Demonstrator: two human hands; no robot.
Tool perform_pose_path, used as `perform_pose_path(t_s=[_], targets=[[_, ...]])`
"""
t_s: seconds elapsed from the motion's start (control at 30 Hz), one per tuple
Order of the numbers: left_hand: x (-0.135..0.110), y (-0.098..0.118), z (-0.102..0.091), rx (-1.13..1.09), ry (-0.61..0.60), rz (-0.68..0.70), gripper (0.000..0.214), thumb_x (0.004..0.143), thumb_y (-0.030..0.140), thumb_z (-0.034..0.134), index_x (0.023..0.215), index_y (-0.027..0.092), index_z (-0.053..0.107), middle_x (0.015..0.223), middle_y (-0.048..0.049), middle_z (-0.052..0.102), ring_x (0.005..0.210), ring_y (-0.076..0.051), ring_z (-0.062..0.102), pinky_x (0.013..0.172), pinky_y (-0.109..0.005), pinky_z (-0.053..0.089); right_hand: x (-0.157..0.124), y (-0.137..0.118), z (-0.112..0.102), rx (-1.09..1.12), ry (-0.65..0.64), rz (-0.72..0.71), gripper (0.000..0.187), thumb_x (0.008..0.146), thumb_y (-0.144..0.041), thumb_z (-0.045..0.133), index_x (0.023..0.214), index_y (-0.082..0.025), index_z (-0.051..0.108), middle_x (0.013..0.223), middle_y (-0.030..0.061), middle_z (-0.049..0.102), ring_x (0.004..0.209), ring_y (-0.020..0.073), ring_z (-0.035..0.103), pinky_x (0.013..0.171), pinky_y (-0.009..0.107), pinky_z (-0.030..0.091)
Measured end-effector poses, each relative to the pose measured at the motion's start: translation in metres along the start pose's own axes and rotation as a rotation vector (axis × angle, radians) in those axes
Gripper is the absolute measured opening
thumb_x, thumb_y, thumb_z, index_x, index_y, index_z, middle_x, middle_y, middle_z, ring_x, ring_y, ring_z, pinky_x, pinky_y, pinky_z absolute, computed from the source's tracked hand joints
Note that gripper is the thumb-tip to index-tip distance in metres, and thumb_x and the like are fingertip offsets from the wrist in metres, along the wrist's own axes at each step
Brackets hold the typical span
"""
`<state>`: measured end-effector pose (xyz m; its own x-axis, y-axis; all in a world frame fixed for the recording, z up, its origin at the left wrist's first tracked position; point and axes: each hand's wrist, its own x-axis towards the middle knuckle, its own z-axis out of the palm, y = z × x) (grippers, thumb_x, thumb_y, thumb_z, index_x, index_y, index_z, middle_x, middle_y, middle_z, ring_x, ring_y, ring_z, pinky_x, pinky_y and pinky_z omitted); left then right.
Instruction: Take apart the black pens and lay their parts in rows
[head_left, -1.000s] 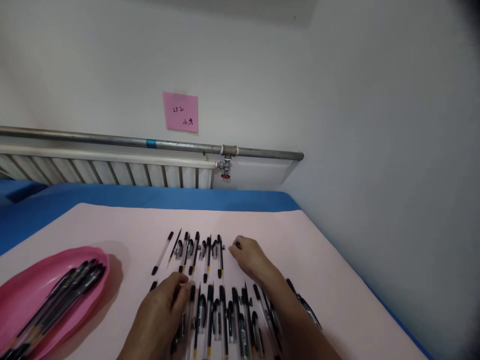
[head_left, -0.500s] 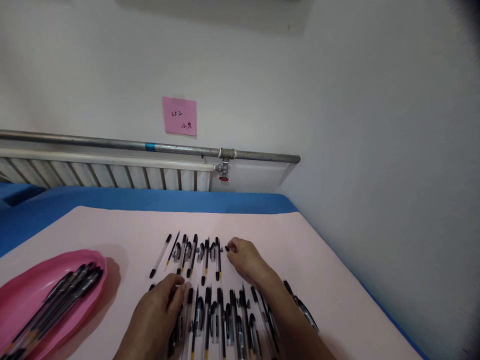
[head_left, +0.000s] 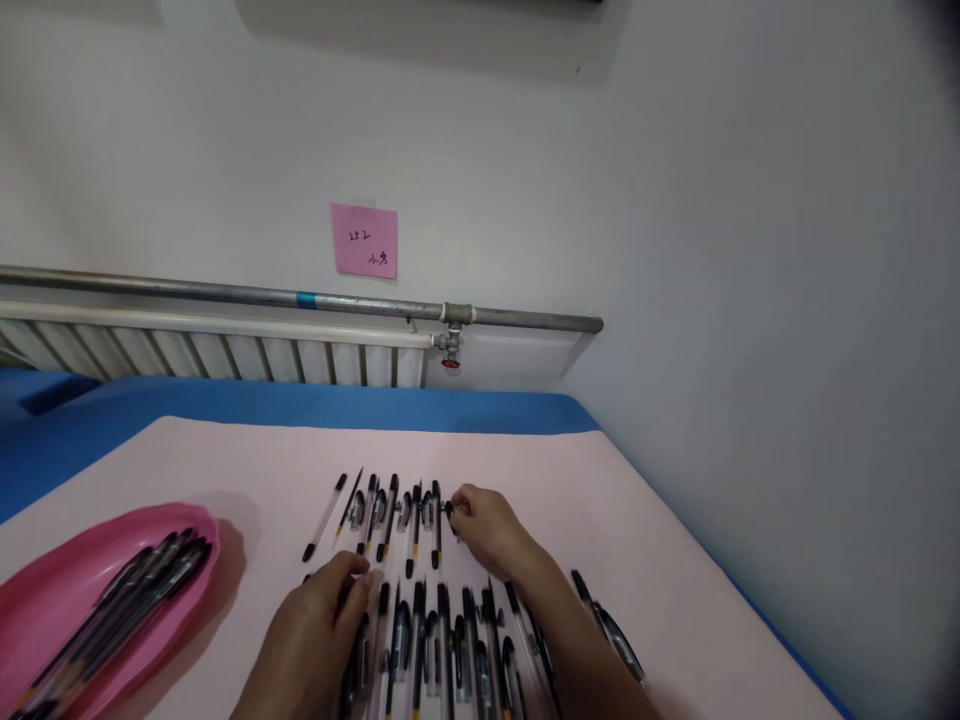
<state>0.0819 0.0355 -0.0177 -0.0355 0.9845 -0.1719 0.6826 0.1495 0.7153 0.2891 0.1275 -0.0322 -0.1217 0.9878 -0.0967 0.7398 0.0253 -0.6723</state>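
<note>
My right hand (head_left: 487, 525) is at the right end of the far row, thumb and finger pinched on a black-and-clear pen cap (head_left: 450, 510). Beside it lies a pen barrel (head_left: 436, 525) with black ends; more barrels, thin refills (head_left: 349, 500) and caps (head_left: 403, 512) stretch leftward. My left hand (head_left: 319, 625) rests on the pink surface at the left end of the near row, its thumb and forefinger curved apart with nothing visible between them. Several barrels, refills and caps (head_left: 401, 630) fill that near row, partly hidden under my right forearm.
At the left, a pink tray (head_left: 45, 570) holds a bundle of pens (head_left: 127, 620). Two dark pen pieces (head_left: 607, 625) lie right of my forearm. A pink cover (head_left: 675, 600) lies over the blue table (head_left: 360, 405). Behind stand a radiator (head_left: 315, 360), a metal pipe (head_left: 360, 303) and the wall.
My right hand has lowered slightly, and the pen cap in its fingers now lies close to the surface beside the last barrel. My left hand has hardly moved. The camera view has tilted slightly upward.
</note>
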Motion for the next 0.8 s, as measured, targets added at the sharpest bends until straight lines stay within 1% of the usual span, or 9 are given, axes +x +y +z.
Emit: perform_pose_path(t_s=[0.13,0.23,0.33,0.37,0.47,0.53,0.6,0.7,0.8], targets=[[0.0,-0.002,0.0,0.001,0.025,0.001,0.025,0.085,0.037,0.037,0.09,0.025,0.058,0.083,-0.0005,0.071,0.079,-0.018,0.065,0.068,-0.026,0.044,0.0,0.001,0.001,-0.033,0.041,-0.018,0.02,0.07,-0.012,0.052,0.084,-0.016,0.066,0.076,0.0045,0.065,0.066,0.0136,0.056,0.057,0.02,0.037],[0.0,-0.002,-0.004,0.029,0.07,0.005,0.025,0.085,0.035,0.038,0.09,0.024,0.059,0.083,-0.0007,0.071,0.078,-0.018,0.064,0.068,-0.026,0.044,-0.004,-0.001,0.001,-0.044,0.08,-0.042,0.022,0.072,-0.015,0.049,0.087,-0.016,0.065,0.073,0.0027,0.065,0.066,0.0136,0.057,0.057,0.02,0.037],[0.003,-0.003,-0.018,0.091,0.165,0.013,0.025,0.085,0.032,0.038,0.092,0.022,0.06,0.085,-0.0018,0.071,0.081,-0.017,0.064,0.069,-0.025,0.043,-0.011,-0.008,-0.005,-0.037,0.137,-0.098,0.031,0.078,-0.017,0.037,0.095,-0.018,0.063,0.075,0.0017,0.065,0.071,0.0147,0.059,0.063,0.022,0.039],[0.005,-0.006,-0.026,0.13,0.2,0.012,0.025,0.086,0.03,0.038,0.093,0.021,0.06,0.087,-0.0022,0.071,0.082,-0.017,0.064,0.069,-0.024,0.043,-0.013,-0.012,-0.009,-0.034,0.148,-0.109,0.03,0.077,-0.018,0.038,0.093,-0.017,0.063,0.074,0.0033,0.065,0.07,0.0162,0.06,0.063,0.023,0.039],[0.01,-0.023,-0.057,0.274,0.354,-0.069,0.028,0.086,0.025,0.037,0.098,0.018,0.061,0.094,-0.0057,0.07,0.088,-0.017,0.063,0.073,-0.024,0.042,-0.017,-0.029,-0.022,-0.066,0.197,-0.155,0.023,0.073,-0.025,0.046,0.085,-0.018,0.064,0.077,0.0063,0.066,0.073,0.0218,0.061,0.067,0.029,0.042],[0.01,-0.041,-0.08,0.36,0.462,-0.177,0.031,0.086,0.023,0.036,0.098,0.014,0.062,0.098,-0.0118,0.068,0.094,-0.022,0.061,0.077,-0.029,0.041,-0.025,-0.044,-0.03,-0.064,0.238,-0.212,0.024,0.072,-0.032,0.047,0.085,-0.02,0.064,0.082,0.0065,0.068,0.075,0.0231,0.062,0.067,0.031,0.044],[0.007,-0.058,-0.098,0.432,0.524,-0.288,0.032,0.085,0.023,0.036,0.095,0.009,0.063,0.098,-0.018,0.066,0.094,-0.028,0.059,0.076,-0.034,0.04,-0.041,-0.06,-0.037,-0.013,0.252,-0.258,0.026,0.072,-0.038,0.048,0.085,-0.023,0.064,0.083,0.0064,0.069,0.073,0.0231,0.063,0.064,0.031,0.046],[0.003,-0.079,-0.11,0.489,0.533,-0.39,0.032,0.084,0.027,0.039,0.095,0.008,0.063,0.101,-0.0207,0.064,0.094,-0.031,0.059,0.073,-0.035,0.04,-0.071,-0.071,-0.04,0.049,0.258,-0.306,0.026,0.072,-0.043,0.049,0.081,-0.026,0.066,0.081,0.0062,0.07,0.069,0.0227,0.064,0.06,0.03,0.048],[0.003,-0.093,-0.113,0.507,0.504,-0.441,0.033,0.084,0.027,0.039,0.096,0.008,0.064,0.101,-0.0189,0.065,0.094,-0.03,0.059,0.073,-0.034,0.04,-0.093,-0.058,-0.032,0.073,0.265,-0.281,0.025,0.07,-0.046,0.053,0.079,-0.027,0.066,0.079,0.0052,0.07,0.066,0.0222,0.064,0.057,0.029,0.05]])
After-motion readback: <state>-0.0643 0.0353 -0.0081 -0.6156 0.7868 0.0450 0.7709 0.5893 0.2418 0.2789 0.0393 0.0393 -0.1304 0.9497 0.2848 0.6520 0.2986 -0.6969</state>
